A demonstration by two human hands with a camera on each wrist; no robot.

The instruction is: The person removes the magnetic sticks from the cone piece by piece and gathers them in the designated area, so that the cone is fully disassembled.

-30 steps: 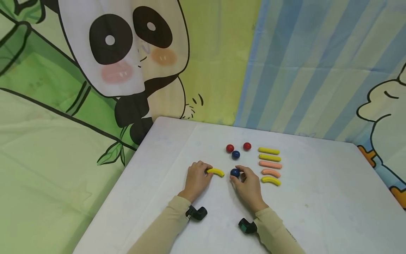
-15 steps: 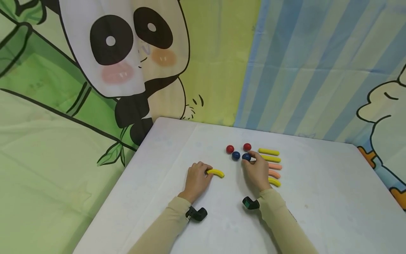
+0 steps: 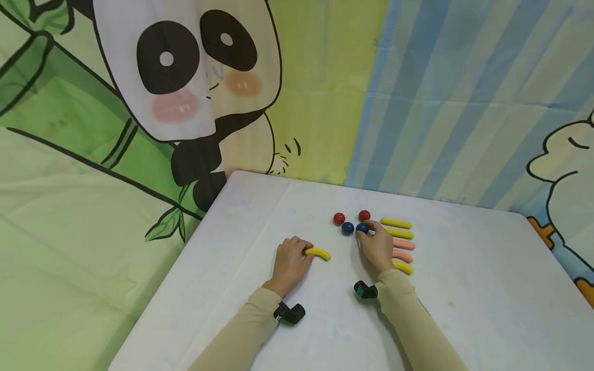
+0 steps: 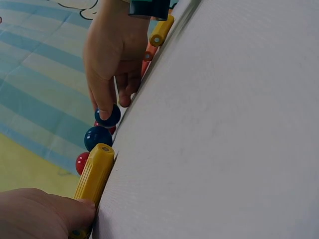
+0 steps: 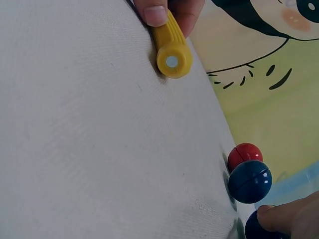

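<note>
In the head view my left hand (image 3: 291, 263) pinches one end of a curved yellow stick (image 3: 319, 253) lying on the white table. A pale disc shows in the stick's free end (image 5: 172, 61) in the right wrist view. My right hand (image 3: 377, 248) holds a blue ball (image 3: 362, 227) between thumb and finger, at the table's surface. Just left of it sits a second blue ball (image 3: 347, 228). Behind these are two red balls, one red ball (image 3: 339, 219) at the left and another red ball (image 3: 364, 216) at the right.
Right of my right hand lies a column of sticks: straight yellow sticks (image 3: 396, 222), pink sticks (image 3: 402, 256) and a curved yellow stick (image 3: 403, 267), some partly covered by the hand. The white table (image 3: 487, 288) meets a printed cloth (image 3: 320, 93) at its back edge.
My right hand has carried the blue ball away from me and slightly right, up beside the other balls. My left hand stays on the curved yellow stick. The head view has shifted slightly.
</note>
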